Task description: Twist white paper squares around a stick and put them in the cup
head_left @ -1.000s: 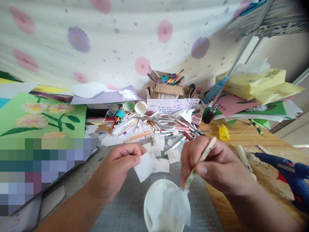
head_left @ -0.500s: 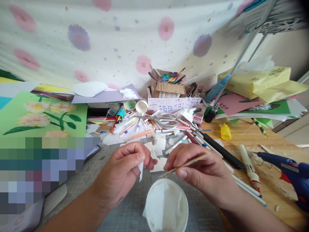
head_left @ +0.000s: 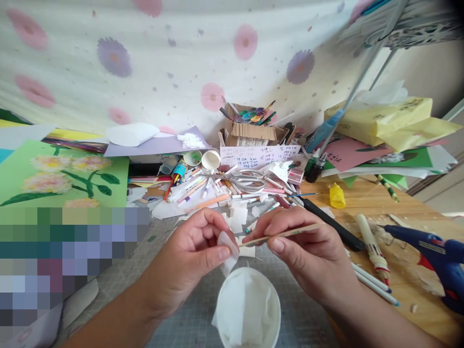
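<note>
Between thumb and fingers, my left hand (head_left: 197,251) pinches a small piece of thin white tissue paper (head_left: 229,253). My right hand (head_left: 299,246) is closed round a thin wooden stick (head_left: 286,233), held nearly level. The stick's left tip meets the tissue paper, or lies right beside it; I cannot tell which. Below both hands stands a white paper cup (head_left: 277,314), with white tissue (head_left: 241,304) draped inside and over its left rim. Scraps of white paper (head_left: 238,217) lie behind the hands.
A grey cutting mat (head_left: 181,324) lies beneath the cup. Pens and scissors (head_left: 248,181) are heaped at the back. To the right are a blue glue gun (head_left: 431,241), a white multi-colour pen (head_left: 371,246) and a yellow bundle (head_left: 337,195). Green floral artwork (head_left: 83,179) is at left.
My left hand has turned, and the tissue paper now faces the stick. The stick's tip has come up to the paper, and the stick lies flatter than before.
</note>
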The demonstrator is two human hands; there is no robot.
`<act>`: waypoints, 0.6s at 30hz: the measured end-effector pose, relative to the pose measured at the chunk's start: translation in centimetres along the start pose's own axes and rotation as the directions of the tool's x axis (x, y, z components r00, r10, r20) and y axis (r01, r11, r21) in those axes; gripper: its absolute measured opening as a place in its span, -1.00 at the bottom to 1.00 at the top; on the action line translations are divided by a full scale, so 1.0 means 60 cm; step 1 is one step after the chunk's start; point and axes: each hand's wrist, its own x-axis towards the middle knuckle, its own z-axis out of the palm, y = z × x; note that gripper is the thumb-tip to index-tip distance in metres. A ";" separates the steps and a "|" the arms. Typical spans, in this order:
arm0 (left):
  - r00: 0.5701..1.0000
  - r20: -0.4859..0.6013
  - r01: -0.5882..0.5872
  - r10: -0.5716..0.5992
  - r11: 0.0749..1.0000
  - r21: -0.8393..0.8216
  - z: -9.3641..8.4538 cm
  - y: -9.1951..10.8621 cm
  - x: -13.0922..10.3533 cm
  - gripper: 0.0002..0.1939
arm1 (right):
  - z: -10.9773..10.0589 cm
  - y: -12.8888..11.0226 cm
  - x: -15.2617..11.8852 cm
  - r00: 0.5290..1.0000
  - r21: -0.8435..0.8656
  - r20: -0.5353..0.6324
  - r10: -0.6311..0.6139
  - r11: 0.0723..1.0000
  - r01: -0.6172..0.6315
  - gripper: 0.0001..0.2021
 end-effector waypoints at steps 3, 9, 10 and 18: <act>1.000 0.028 -0.002 0.002 1.000 0.015 -0.003 0.001 -0.003 -0.81 | 0.001 -0.004 0.000 1.000 -0.005 0.021 0.021 1.000 -0.021 -0.93; 0.995 0.091 -0.045 0.040 0.997 0.058 -0.007 -0.001 -0.005 -0.88 | 0.003 -0.007 0.000 0.999 -0.014 0.026 0.031 0.999 -0.031 -0.95; 0.995 0.090 -0.051 0.045 0.996 0.067 -0.007 -0.001 -0.005 -0.89 | 0.002 -0.008 0.000 0.999 -0.017 0.028 0.035 0.999 -0.035 -0.95; 0.993 0.111 -0.044 0.036 0.997 0.066 -0.010 -0.005 -0.006 -0.87 | 0.003 -0.012 -0.002 0.996 -0.014 0.059 0.069 0.998 -0.068 -0.94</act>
